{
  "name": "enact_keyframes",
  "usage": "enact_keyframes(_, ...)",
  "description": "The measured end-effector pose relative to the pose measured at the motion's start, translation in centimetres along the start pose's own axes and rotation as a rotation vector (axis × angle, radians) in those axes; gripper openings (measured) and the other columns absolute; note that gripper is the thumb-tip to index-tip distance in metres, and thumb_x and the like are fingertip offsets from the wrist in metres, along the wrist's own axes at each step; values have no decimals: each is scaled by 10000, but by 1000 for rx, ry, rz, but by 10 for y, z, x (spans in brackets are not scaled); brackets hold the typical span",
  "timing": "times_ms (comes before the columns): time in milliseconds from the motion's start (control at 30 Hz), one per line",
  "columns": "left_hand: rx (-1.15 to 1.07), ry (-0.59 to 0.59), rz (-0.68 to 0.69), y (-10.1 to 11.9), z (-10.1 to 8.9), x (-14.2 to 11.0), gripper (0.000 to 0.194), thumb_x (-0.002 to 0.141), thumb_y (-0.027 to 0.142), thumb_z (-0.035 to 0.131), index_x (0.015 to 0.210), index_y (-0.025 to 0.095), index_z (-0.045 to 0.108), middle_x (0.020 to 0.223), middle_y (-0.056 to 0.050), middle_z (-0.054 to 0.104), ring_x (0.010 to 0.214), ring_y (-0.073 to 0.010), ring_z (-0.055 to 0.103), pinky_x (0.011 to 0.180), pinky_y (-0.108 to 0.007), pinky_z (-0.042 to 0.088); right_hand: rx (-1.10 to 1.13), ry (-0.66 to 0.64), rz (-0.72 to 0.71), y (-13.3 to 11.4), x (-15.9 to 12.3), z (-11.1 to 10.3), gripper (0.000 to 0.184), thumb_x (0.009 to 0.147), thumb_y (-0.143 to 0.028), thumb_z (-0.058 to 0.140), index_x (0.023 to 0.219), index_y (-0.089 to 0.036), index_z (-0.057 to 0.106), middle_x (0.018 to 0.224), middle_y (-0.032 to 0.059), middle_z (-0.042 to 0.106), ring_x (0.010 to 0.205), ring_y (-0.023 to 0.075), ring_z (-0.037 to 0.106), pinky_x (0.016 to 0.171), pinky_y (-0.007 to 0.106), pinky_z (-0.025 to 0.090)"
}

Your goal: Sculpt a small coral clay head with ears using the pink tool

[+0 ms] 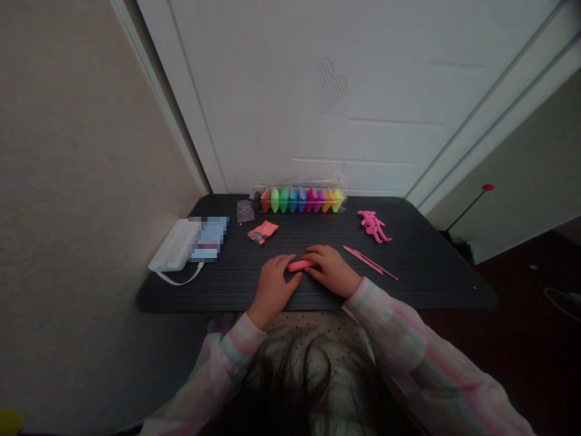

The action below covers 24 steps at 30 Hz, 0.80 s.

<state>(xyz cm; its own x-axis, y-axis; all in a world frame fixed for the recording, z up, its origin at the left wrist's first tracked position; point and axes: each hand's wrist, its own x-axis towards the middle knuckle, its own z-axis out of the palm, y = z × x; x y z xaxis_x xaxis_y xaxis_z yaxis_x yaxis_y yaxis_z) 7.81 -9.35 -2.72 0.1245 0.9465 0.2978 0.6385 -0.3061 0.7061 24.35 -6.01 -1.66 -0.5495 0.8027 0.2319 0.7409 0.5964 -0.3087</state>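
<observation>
Both ends at once, held a coral roll point(301, 265) between the left hand point(275, 284) and the right hand point(333, 268), low in the centre of the frame, over the dark surface point(431, 287). Could not tell contact with the surface from a slight lift. On the right, had the fingers clamped on the roll, thumb opposed, tip covered. On the left, had fingers and thumb curved about the other end, touching; could not tell a firm pinch from a light rest.

Looked soft enough to dent. Risked, through uneven pressure from the two sides, flattening one end or thinning the middle. With too strong an outward pull, might have stretched or snapped; with too loose a hold, might have slipped free.

Saw an opened coral packet point(263, 232) just beyond the left hand, left of centre; could have brushed or shoved it with careless knuckles. Saw pink tools point(370, 262) lying aslant near the right hand, right of centre; could have knocked them askew with a swing of the wrist. Farther up on that side, noted a pink figure point(373, 226), thin-limbed, perhaps easily bent by a stray reach.
</observation>
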Motion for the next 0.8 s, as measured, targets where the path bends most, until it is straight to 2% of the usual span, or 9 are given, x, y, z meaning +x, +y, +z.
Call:
enact_keyframes(67, 106, -36, 47, 3, 1, 0, 304, 710, 206, 536, 1010, 156, 542, 1002, -66, 588, 956, -207, 479, 866, -373, 343, -35, 7, 13, 0, -4, -1, 321, 741, -280, 524, 1046, -179, 541, 1106, 91, 531, 1041, 216, 456, 892, 407, 329)
enact_keyframes(167, 140, -33, 54, 5, 1, -1, 237, 735, 190, 507, 962, 161, 566, 956, -52, 609, 913, -195, 495, 831, -355, 366, -87, 48, 94, 4, -16, -10, 337, 746, -310, 516, 1045, -156, 542, 1085, 93, 546, 1010, 209, 474, 864, 364, 359)
enact_keyframes(333, 83, -43, 36, 6, -2, -2, 196, 733, 163, 505, 916, 175, 573, 915, -35, 613, 867, -172, 512, 786, -322, 389, -320, 132, 452, 27, -52, -32, 243, 774, -294, 470, 928, -158, 600, 938, 85, 606, 867, 220, 536, 738, 339, 398)
enact_keyframes(433, 69, -47, 39, 6, -2, -2, 195, 727, 172, 514, 913, 178, 572, 911, -33, 612, 861, -172, 513, 779, -321, 389, -391, 108, 576, 41, -69, -39, 235, 775, -312, 462, 883, -171, 616, 874, 72, 623, 803, 213, 558, 674, 318, 395)
enact_keyframes(567, 84, -45, 39, 4, 0, -3, 190, 725, 196, 518, 906, 180, 573, 905, -32, 614, 864, -182, 507, 784, -333, 385, -364, 54, 591, 49, -71, -41, 229, 786, -312, 440, 838, -193, 629, 851, 48, 634, 798, 188, 573, 651, 280, 381)
enact_keyframes(800, 102, -47, 17, 6, -1, -3, 215, 703, 193, 539, 914, 166, 575, 910, -41, 611, 873, -181, 508, 792, -332, 384, -367, -43, 599, 48, -62, -47, 248, 800, -302, 398, 844, -200, 621, 873, 35, 642, 741, 172, 598, 622, 258, 373)
